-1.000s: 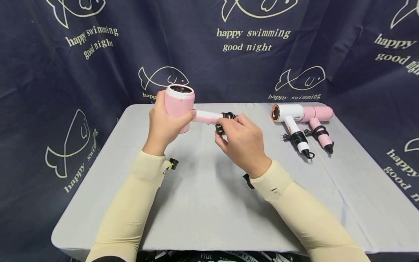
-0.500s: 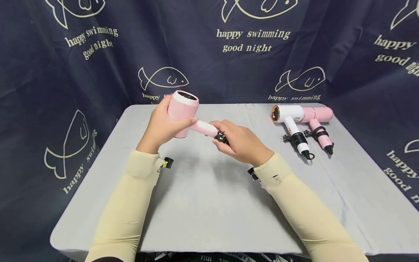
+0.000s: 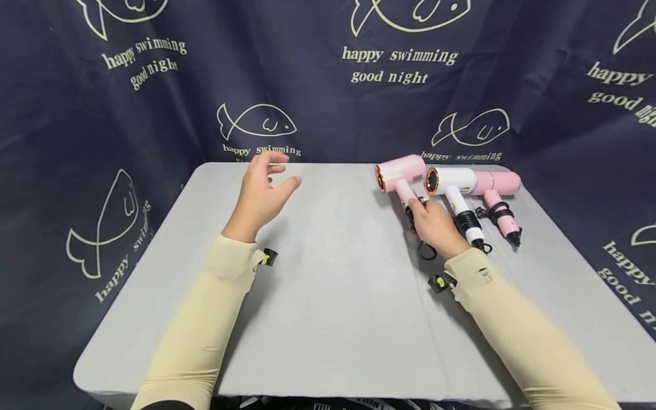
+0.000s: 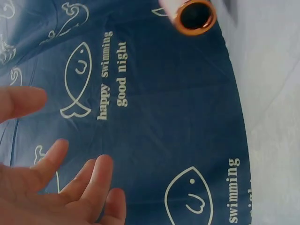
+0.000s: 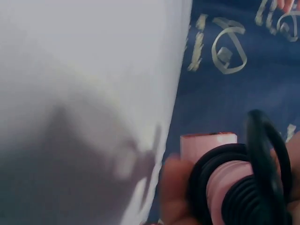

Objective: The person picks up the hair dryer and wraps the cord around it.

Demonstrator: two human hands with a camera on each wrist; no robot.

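My right hand [image 3: 438, 225] grips the handle of a pink hair dryer [image 3: 401, 172], whose black cord is wound round the handle. Its copper-rimmed nozzle faces left, and its barrel is just left of a white hair dryer [image 3: 453, 180]. In the right wrist view the coiled cord [image 5: 218, 161] and the end of the pink handle fill the lower right, with fingers on both sides. Over the left part of the table my left hand [image 3: 263, 193] holds nothing, its fingers apart and loosely bent. The left wrist view has the spread fingers [image 4: 89, 183] against the curtain.
Beyond the white dryer lies a second pink hair dryer [image 3: 499, 183], its cord wrapped round the handle. Both rest at the back right of the grey-covered table [image 3: 328, 319]. A dark blue curtain [image 3: 328, 119] with fish prints hangs behind and at the sides.
The pink dryer has left my left hand. My right hand has carried it rightward beside the white one, its nozzle turned to the left. My left hand has stayed and loosened.
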